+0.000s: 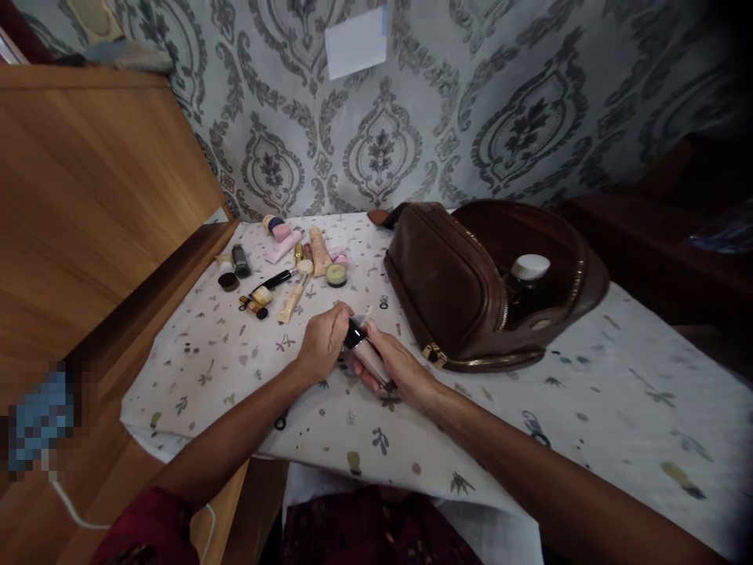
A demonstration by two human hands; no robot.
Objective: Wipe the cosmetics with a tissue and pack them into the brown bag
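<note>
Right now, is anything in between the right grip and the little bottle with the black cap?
Nothing visible: the right grip holds the cosmetic bottle directly, with the left grip beside its black cap.

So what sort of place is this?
Probably a room in a home: there's damask-patterned wallpaper, a printed tablecloth, and what look like cosmetics scattered on it.

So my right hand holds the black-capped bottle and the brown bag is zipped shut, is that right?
Not quite: the brown bag is unzipped and open; the head view shows a white-topped item inside it. Your right hand does hold the black-capped bottle.
</note>
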